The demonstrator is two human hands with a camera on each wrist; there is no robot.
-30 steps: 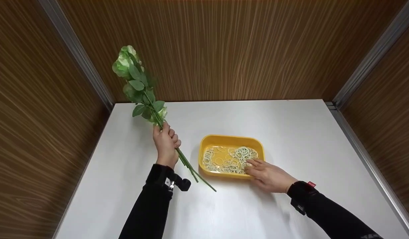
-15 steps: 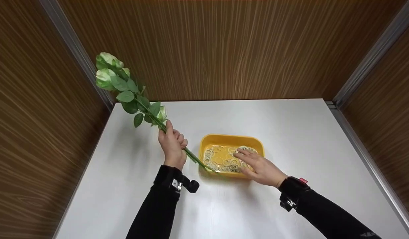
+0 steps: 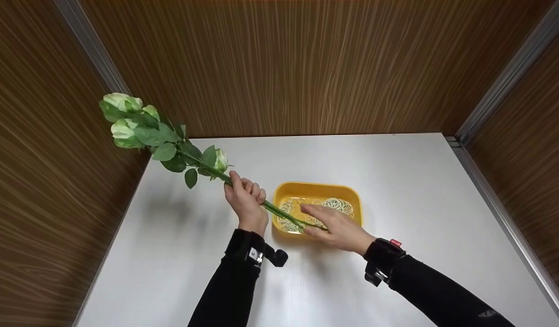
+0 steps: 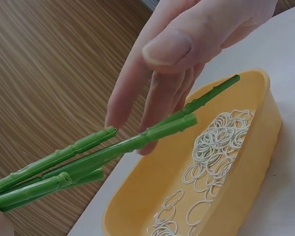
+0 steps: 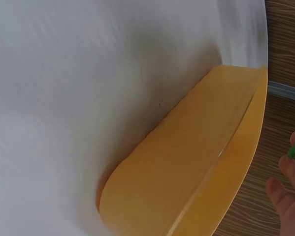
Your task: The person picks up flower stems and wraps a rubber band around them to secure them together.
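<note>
My left hand (image 3: pixel 246 200) grips a bunch of artificial roses by its green stems (image 3: pixel 286 215). The pale green blooms (image 3: pixel 124 119) lean up and to the left, and the stem ends reach over the yellow tray (image 3: pixel 320 186). Inside the tray lie several whitish rubber bands (image 3: pixel 339 205). My right hand (image 3: pixel 327 221) hovers over the tray with straight fingers, right at the stem ends. In the left wrist view the right hand's fingers (image 4: pixel 162 93) touch the stems (image 4: pixel 88 157) above the tray (image 4: pixel 258 157) and its bands (image 4: pixel 216 142). The right wrist view shows mostly the tray's outer wall (image 5: pixel 186 167).
The white table (image 3: pixel 420 181) is boxed in by wood-grain walls (image 3: pixel 306 68) at the back and on both sides. Metal strips (image 3: pixel 502 91) run down the corners. A black sleeve covers each arm.
My left hand has moved right and tipped the bunch down to the left, swinging the stem ends over the tray. My right hand has slid left across the tray to the stems.
</note>
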